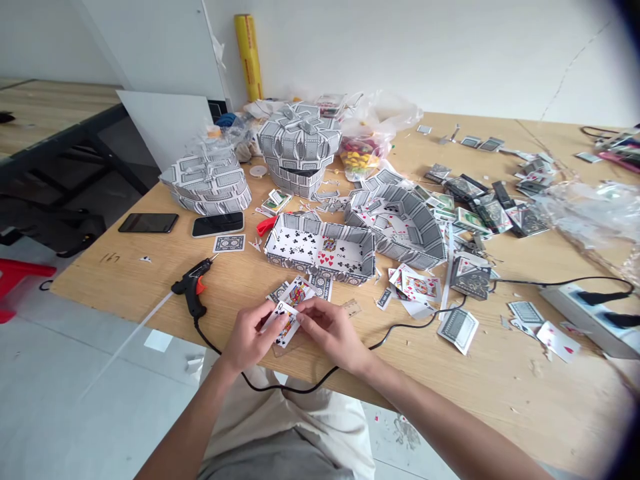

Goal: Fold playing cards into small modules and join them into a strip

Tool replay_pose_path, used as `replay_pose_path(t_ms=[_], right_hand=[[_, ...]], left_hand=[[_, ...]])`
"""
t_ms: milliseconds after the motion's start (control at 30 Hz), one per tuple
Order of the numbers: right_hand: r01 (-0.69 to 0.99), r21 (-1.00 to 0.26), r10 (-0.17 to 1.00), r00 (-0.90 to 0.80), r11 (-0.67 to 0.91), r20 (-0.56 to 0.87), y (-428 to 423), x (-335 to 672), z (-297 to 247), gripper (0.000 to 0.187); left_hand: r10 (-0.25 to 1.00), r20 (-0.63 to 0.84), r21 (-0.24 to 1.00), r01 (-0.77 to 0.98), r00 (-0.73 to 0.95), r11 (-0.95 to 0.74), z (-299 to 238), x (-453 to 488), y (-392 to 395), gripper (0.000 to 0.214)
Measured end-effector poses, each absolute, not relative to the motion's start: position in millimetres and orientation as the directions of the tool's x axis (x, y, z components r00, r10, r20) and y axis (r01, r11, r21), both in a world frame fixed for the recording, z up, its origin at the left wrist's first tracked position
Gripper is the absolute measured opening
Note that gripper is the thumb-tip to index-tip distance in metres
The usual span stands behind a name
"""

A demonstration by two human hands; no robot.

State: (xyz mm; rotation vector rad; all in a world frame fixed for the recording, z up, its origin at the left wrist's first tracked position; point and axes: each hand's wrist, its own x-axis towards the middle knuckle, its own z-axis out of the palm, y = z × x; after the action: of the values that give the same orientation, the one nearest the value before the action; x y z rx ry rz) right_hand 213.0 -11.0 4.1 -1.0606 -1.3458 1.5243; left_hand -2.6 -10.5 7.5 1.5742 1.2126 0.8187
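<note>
Between my two hands, close to the table's near edge, is a playing card (285,328), a face-up queen. My left hand (253,333) pinches its left side with the thumb on top. On the card's right edge, the fingers of my right hand (333,327) are closed. Another face card (299,291) lies just beyond, partly covered by the held one. Behind it sits an open rectangular box (320,250) made of playing cards. To the left, a black glue gun (193,287) with an orange trigger rests on the table, a long glue stick poking out of its back.
Two phones (218,225) lie at left. Card-built boxes (299,143) and an open curved tray (400,220) stand behind. Loose cards (417,285) and card packs (473,277) lie at right. The glue gun's cable (400,326) runs past my hands towards a power strip (590,313).
</note>
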Motion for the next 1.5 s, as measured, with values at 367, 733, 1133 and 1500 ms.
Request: replay_pose_path(t_ms=[367,733,1133,1500], right_hand=[[-0.227,-0.954,0.929,-0.353,-0.195,-0.106,-11,209,-2,0.037],[-0.22,-0.958,0.944,-0.312,-0.186,-0.112,-6,211,-2,0.029],[-0.316,-0.86,0.837,-0.508,-0.401,-0.204,-11,209,4,0.041],[-0.27,-0.904,0.857,-0.486,-0.332,-0.169,-8,214,2,0.044]], left_hand=[[0.942,-0.131,0.983,0.163,0.308,0.083,6,-5,-12,0.031],[0.971,0.03,0.968,0.237,0.236,-0.088,8,-7,-5,0.025],[0.982,-0.064,0.998,0.032,0.177,0.059,7,-5,-9,0.044],[0.943,-0.115,0.993,0.042,0.313,0.108,9,-4,-9,0.04]])
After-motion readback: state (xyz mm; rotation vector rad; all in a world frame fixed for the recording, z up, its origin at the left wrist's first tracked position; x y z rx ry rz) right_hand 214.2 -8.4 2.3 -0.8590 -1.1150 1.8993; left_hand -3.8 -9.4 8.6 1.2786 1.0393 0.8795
